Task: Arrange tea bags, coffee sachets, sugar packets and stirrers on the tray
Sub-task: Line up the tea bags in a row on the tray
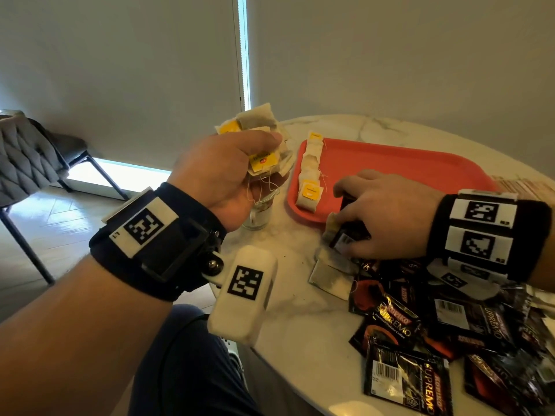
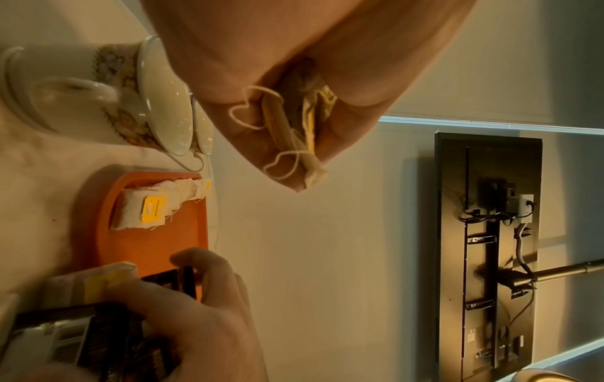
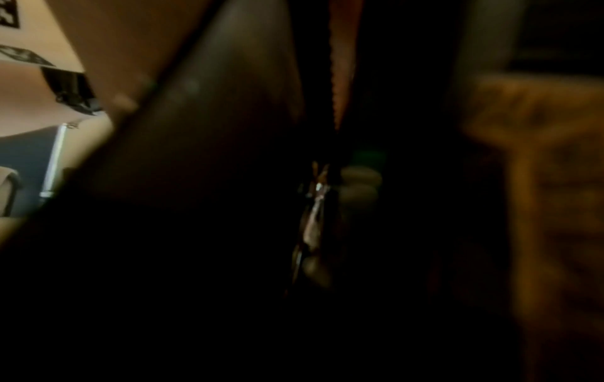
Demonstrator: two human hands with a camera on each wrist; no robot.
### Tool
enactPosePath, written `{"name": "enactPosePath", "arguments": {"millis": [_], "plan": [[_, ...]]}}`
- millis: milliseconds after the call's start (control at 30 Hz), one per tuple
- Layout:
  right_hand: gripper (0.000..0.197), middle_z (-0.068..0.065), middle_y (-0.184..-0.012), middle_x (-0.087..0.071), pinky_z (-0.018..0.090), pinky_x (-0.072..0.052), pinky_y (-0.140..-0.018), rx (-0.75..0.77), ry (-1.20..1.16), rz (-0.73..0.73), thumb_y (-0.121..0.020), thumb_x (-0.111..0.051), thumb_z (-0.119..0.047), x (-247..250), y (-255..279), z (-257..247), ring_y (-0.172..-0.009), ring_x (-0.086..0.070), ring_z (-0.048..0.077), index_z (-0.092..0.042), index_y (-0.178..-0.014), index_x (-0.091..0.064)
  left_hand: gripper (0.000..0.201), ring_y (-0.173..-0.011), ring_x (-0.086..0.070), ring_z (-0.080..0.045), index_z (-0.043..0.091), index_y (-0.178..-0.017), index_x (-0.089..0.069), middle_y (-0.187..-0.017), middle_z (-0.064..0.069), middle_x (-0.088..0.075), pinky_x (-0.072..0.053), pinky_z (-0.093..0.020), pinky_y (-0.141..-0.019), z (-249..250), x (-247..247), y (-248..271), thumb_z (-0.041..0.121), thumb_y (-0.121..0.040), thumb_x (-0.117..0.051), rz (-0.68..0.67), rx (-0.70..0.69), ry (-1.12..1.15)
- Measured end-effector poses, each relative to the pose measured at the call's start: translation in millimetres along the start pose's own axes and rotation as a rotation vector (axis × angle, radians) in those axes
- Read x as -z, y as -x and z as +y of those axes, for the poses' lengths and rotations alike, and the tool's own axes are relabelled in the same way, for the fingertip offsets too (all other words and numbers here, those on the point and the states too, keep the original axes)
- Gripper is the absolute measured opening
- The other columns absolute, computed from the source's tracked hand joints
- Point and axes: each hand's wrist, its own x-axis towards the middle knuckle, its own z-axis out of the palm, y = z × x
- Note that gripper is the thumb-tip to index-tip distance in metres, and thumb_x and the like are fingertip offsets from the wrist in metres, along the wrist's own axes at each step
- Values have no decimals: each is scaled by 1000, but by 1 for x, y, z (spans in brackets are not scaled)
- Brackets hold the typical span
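Tea bags [image 1: 310, 172] lay in a row along the left edge of the red tray [image 1: 399, 166], right of centre in the head view, on the marble surface [image 1: 288, 295]. The left hand [image 1: 228, 172], raised at centre frame, clutched a bunch of tea bags [image 1: 261, 136]. The right hand [image 1: 387, 217] gripped upright black coffee sachets [image 1: 345, 235] at the tray's near edge, with loose sachets [image 1: 420, 340] heaped at lower right.
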Motion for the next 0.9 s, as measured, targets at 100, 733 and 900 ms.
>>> {"name": "enactPosePath", "arguments": {"millis": [100,733,900], "plan": [[89,-6,-156,-28,50,-28,-119,20,117,-53,-67,-25,-101,1,1,-8,-142,-26,21,-50,-132,-58,12,-102,-77,-30,16,-104,-68,-96,-10,-75,-55,-25,-51,0,1,-1,5,-97,-67,4,-7,6],[32,-19,-163,-20,61,7,-123,175,84,-144,-89,-59,-65,12,2,-11,-151,-13,7,-45,-112,-69,21,-93,-78,-27,13,-117,-66,-100,-11,-75,-56,-26,-53,4,16,-8,6,-97,-67,0,-48,38],[84,-18,-148,-39,53,-2,-126,244,45,-112,-69,-49,-93,11,-4,-31,-142,-28,9,-45,-138,-54,16,-99,-77,-29,16,-111,-67,-98,-10,-74,-55,-25,-53,5,16,-9,6,-98,-66,-8,-50,32]]}}
